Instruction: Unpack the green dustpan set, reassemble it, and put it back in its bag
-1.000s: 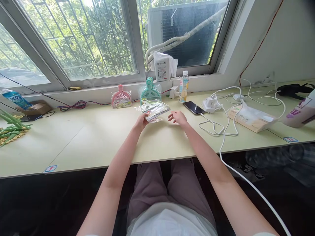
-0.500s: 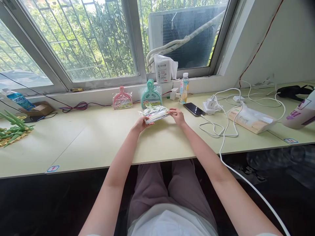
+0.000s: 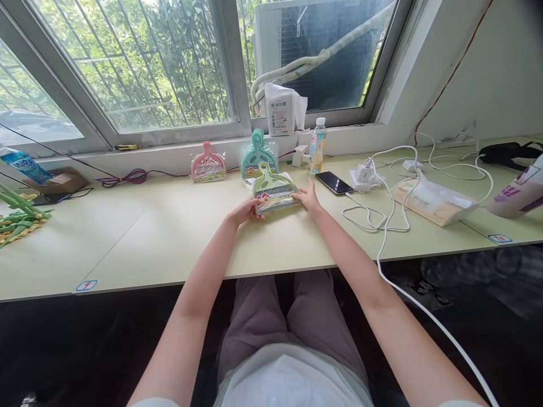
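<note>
A light green dustpan and brush set (image 3: 275,189) in clear plastic wrap is held between my two hands above the desk, handle pointing up and away from me. My left hand (image 3: 246,211) grips its left lower corner, fingers partly hidden behind it. On the opposite side, my right hand (image 3: 307,199) holds the right edge, thumb and fingers closed on the wrap. Just behind it leans a larger teal dustpan set (image 3: 258,155), partly covered. To the left, a pink dustpan set (image 3: 207,164), also wrapped, stands against the wall under the window.
A drink bottle (image 3: 317,146), a phone (image 3: 334,183) and a white charger (image 3: 363,176) with looping cables lie right of my hands. Farther right is a tissue pack (image 3: 436,200). A plant (image 3: 19,215) and a cardboard box (image 3: 68,182) sit at the left.
The green dustpan set has tilted from nearly flat to more upright, so its front now faces me. Both hands still hold it by the sides. The head view has shifted slightly.
</note>
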Demonstrator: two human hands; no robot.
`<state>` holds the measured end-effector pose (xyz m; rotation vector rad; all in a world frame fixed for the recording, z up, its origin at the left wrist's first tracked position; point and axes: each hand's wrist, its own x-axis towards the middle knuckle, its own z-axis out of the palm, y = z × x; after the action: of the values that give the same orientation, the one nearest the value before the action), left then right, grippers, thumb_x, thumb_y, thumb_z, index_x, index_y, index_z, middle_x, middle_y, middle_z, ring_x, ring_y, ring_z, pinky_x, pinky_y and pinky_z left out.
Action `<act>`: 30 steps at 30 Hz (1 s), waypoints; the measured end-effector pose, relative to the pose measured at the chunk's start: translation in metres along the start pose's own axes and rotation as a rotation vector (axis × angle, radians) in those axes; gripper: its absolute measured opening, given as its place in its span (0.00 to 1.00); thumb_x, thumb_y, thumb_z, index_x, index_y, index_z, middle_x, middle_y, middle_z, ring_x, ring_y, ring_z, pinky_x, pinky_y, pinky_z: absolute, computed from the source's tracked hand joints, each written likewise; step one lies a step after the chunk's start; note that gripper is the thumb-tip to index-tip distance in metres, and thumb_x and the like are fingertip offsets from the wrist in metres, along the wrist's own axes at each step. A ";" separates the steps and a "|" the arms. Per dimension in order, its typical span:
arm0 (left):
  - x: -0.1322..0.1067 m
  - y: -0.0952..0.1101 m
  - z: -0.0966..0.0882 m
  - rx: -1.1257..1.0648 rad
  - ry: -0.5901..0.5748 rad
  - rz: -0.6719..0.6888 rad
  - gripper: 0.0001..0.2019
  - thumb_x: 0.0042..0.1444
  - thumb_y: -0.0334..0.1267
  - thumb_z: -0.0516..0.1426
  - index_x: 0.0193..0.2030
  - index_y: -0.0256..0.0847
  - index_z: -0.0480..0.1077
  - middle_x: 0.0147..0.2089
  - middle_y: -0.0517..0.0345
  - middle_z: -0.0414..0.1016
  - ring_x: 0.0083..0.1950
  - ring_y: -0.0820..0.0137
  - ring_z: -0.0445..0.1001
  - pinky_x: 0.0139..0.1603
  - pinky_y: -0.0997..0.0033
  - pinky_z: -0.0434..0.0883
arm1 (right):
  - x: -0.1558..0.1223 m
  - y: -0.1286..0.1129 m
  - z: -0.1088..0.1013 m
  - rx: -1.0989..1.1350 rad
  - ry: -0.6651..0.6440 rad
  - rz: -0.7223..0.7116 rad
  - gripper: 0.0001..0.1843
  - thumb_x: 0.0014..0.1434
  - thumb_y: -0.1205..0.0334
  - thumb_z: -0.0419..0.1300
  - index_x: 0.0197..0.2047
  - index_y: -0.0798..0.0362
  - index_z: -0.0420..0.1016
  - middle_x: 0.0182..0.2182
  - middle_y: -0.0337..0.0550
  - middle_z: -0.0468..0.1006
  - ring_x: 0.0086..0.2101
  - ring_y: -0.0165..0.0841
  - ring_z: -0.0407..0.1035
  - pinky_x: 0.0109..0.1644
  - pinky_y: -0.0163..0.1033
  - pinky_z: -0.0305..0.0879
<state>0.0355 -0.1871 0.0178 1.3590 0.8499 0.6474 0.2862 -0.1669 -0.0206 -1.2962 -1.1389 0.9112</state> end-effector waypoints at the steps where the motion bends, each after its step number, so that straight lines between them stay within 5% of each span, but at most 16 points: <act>1: 0.000 0.001 -0.001 -0.001 0.003 -0.003 0.22 0.60 0.44 0.55 0.59 0.35 0.62 0.40 0.46 0.80 0.23 0.72 0.75 0.22 0.77 0.69 | 0.001 0.000 0.000 0.050 0.000 0.084 0.44 0.48 0.68 0.68 0.67 0.49 0.60 0.58 0.53 0.71 0.46 0.39 0.74 0.50 0.45 0.74; 6: -0.004 0.006 0.000 0.016 -0.017 0.025 0.30 0.61 0.60 0.48 0.57 0.37 0.68 0.43 0.43 0.80 0.29 0.71 0.76 0.25 0.77 0.67 | 0.005 -0.001 -0.002 0.180 0.077 0.191 0.40 0.48 0.73 0.67 0.64 0.59 0.62 0.59 0.63 0.69 0.44 0.40 0.77 0.47 0.44 0.76; 10: -0.002 0.003 0.009 0.177 0.115 0.142 0.30 0.53 0.51 0.62 0.60 0.42 0.64 0.46 0.47 0.80 0.34 0.71 0.77 0.30 0.78 0.67 | 0.004 -0.005 -0.004 0.218 0.126 0.091 0.35 0.51 0.75 0.63 0.62 0.57 0.64 0.56 0.58 0.73 0.47 0.37 0.75 0.50 0.42 0.75; 13: 0.011 -0.009 0.008 0.276 0.317 0.175 0.24 0.53 0.46 0.61 0.55 0.38 0.68 0.42 0.48 0.80 0.32 0.71 0.75 0.29 0.77 0.66 | 0.003 -0.008 -0.005 0.142 0.095 -0.060 0.29 0.52 0.69 0.63 0.58 0.55 0.69 0.52 0.54 0.76 0.49 0.38 0.73 0.50 0.43 0.74; 16: 0.027 -0.020 -0.008 0.352 0.545 0.219 0.14 0.56 0.43 0.56 0.43 0.36 0.74 0.40 0.49 0.79 0.37 0.68 0.74 0.33 0.74 0.67 | 0.004 -0.007 -0.002 0.030 0.074 -0.191 0.25 0.51 0.63 0.65 0.54 0.54 0.72 0.49 0.52 0.77 0.45 0.39 0.75 0.47 0.45 0.75; 20: 0.042 -0.025 -0.037 0.579 0.667 0.237 0.08 0.51 0.40 0.59 0.34 0.39 0.77 0.35 0.54 0.79 0.37 0.66 0.73 0.40 0.70 0.68 | 0.016 -0.003 0.010 -0.114 0.061 -0.278 0.18 0.50 0.64 0.65 0.46 0.53 0.76 0.43 0.47 0.80 0.39 0.38 0.77 0.44 0.44 0.75; 30: 0.079 -0.010 -0.096 0.830 0.907 0.202 0.08 0.57 0.41 0.57 0.38 0.41 0.74 0.43 0.49 0.79 0.42 0.60 0.75 0.45 0.65 0.66 | 0.080 -0.008 0.071 -0.328 0.067 -0.339 0.19 0.53 0.73 0.56 0.48 0.50 0.75 0.44 0.43 0.81 0.39 0.36 0.77 0.47 0.42 0.71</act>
<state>0.0000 -0.0696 -0.0041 1.9181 1.8627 1.1807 0.2351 -0.0732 -0.0087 -1.3262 -1.4432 0.4400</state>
